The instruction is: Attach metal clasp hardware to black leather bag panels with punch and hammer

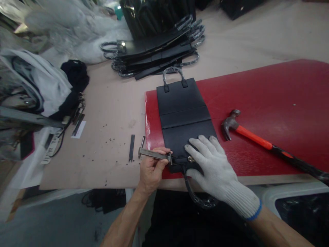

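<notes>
A black leather bag panel (185,106) lies flat, with a handle at its far end and a plastic-wrapped handle (196,195) hanging over the table's near edge. My bare left hand (152,168) is closed around a flat metal bar tool (155,154) with crosspieces at both ends. One end of that tool meets the panel's lower left side; its exact kind is unclear. My right hand (210,164), in a white knit glove, rests spread on the lower panel, beside a small gold-coloured fitting (191,159).
A claw hammer (253,133) with an orange and black handle lies on the red mat (272,92). Left of the mat are a dark flat strip (131,148) and a thin metal rod (142,145). Stacked black bag pieces (156,51) stand behind; clutter lies left.
</notes>
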Demonstrator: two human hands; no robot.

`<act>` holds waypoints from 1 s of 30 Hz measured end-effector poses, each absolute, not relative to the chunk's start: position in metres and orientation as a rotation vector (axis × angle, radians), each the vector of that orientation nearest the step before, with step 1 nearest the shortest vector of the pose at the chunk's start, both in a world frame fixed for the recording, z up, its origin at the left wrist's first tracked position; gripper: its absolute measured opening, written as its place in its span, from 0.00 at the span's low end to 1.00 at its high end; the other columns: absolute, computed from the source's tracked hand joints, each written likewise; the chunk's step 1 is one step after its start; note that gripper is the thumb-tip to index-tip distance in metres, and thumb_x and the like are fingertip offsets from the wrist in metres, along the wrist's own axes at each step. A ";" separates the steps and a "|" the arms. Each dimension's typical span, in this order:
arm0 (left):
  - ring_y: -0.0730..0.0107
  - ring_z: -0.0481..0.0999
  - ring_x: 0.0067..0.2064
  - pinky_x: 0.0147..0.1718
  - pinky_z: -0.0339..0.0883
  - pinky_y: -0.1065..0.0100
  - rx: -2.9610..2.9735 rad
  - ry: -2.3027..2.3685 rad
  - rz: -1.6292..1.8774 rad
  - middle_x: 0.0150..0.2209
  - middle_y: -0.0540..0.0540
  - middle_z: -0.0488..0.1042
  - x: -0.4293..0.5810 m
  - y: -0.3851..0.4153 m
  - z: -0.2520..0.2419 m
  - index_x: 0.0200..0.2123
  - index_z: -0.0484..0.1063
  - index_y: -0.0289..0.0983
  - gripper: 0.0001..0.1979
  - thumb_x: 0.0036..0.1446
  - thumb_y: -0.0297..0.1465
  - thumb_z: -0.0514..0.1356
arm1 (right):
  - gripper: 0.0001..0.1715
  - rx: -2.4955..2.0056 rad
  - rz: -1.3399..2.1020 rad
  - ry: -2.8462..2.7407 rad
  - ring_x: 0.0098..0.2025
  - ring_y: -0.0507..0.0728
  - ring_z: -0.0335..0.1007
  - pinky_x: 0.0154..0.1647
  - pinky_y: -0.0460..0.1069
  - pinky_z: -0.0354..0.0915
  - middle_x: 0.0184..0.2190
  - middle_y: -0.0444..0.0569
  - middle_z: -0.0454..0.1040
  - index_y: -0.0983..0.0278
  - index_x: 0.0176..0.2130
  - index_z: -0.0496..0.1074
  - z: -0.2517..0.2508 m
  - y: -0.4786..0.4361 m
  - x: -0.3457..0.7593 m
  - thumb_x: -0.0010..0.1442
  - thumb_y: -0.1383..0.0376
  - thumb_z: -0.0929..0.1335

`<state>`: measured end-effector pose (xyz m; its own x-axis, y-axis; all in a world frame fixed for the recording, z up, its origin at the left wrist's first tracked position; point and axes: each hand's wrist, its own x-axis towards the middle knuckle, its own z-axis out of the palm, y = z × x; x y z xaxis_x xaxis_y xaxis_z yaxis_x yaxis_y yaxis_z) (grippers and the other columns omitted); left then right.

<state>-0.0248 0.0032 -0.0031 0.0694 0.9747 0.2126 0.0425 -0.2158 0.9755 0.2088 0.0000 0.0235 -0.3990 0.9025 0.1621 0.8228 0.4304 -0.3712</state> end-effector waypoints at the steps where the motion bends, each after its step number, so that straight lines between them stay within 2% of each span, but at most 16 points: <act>1: 0.62 0.83 0.46 0.47 0.78 0.62 1.439 1.091 1.286 0.46 0.42 0.79 -0.025 0.003 -0.004 0.44 0.73 0.38 0.05 0.65 0.28 0.62 | 0.34 -1.476 0.337 -2.350 0.69 0.74 0.55 0.71 0.73 0.45 0.66 0.56 0.66 0.64 0.62 0.71 0.024 0.000 0.209 0.57 0.60 0.73; 9: 0.62 0.82 0.47 0.49 0.76 0.59 1.571 1.151 1.269 0.46 0.43 0.78 -0.023 0.003 -0.003 0.45 0.71 0.39 0.06 0.66 0.27 0.61 | 0.34 -1.473 0.363 -2.333 0.69 0.74 0.55 0.71 0.73 0.45 0.66 0.56 0.67 0.64 0.61 0.71 0.025 0.000 0.208 0.57 0.61 0.72; 16: 0.57 0.81 0.51 0.53 0.73 0.53 1.780 1.229 1.189 0.47 0.39 0.79 -0.018 0.001 0.000 0.43 0.70 0.38 0.03 0.67 0.29 0.58 | 0.33 -1.470 0.357 -2.331 0.69 0.74 0.55 0.71 0.73 0.45 0.65 0.58 0.67 0.65 0.61 0.72 0.025 0.000 0.209 0.57 0.61 0.72; 30: 0.57 0.80 0.50 0.53 0.73 0.53 1.794 1.137 1.153 0.46 0.39 0.79 -0.026 0.008 0.001 0.44 0.68 0.38 0.04 0.66 0.28 0.57 | 0.36 -1.435 0.345 -2.362 0.68 0.75 0.55 0.71 0.72 0.44 0.65 0.58 0.67 0.66 0.61 0.71 0.028 -0.001 0.209 0.55 0.60 0.73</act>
